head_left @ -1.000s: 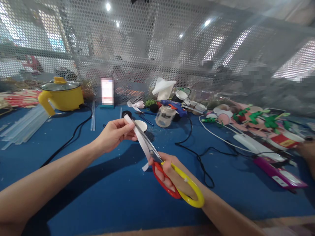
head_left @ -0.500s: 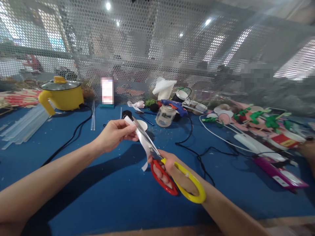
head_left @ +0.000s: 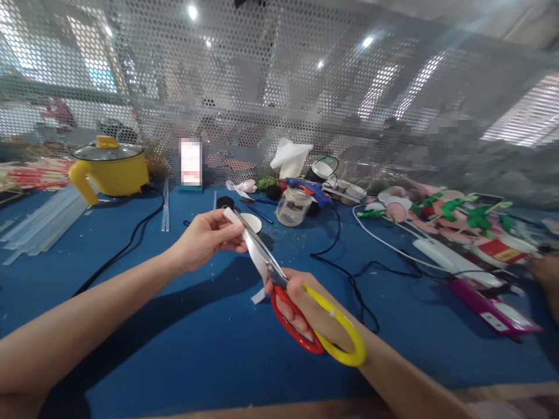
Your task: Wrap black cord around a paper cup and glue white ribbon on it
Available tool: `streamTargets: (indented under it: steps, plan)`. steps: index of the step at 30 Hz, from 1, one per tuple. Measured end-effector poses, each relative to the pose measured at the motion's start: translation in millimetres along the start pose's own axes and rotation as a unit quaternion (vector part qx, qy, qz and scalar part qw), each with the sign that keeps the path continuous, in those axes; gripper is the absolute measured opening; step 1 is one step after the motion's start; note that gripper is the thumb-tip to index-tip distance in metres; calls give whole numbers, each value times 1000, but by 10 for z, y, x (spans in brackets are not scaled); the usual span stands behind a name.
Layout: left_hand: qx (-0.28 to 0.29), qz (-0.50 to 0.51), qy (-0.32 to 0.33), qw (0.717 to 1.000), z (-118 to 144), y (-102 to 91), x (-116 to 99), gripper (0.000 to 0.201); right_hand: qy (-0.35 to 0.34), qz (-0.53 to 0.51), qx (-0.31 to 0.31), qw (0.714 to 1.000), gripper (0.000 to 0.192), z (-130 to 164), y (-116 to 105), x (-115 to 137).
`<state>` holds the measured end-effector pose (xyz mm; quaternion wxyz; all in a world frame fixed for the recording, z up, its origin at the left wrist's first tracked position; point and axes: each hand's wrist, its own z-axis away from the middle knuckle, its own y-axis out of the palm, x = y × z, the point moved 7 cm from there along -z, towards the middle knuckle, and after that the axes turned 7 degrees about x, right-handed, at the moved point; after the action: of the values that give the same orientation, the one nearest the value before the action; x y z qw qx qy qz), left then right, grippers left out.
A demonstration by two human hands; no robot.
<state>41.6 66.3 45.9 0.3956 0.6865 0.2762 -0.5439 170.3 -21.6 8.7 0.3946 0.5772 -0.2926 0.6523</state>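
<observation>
My left hand pinches a narrow white strip, paper-like, near its upper end. The strip hangs down to the right along the blades of a pair of scissors with one red and one yellow handle. My right hand is wrapped round those handles. The blades point up and left, lying against the strip close to my left fingertips. Below the pivot, a short white piece shows; whether it joins the strip I cannot tell. Behind my left hand lie a white disc and a black roll.
A yellow electric pot and clear glue sticks stand left. Behind are a phone, a clear jar and a blue glue gun. Black cords, a purple box and another person's hand are at right.
The scissors' handles have come closer together and shifted slightly down and right. My left hand, with the strip, has moved a touch to the right.
</observation>
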Motion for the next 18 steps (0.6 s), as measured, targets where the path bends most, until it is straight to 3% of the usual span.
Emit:
streamTargets:
  steps: [9, 18]
  plan:
    - [6, -13, -20, 1000, 9, 1, 12, 19, -7, 49, -7, 999, 67, -45, -46, 1]
    - [17, -17, -25, 999, 2, 20, 45, 19, 6, 28, -5, 1000, 63, -41, -20, 30]
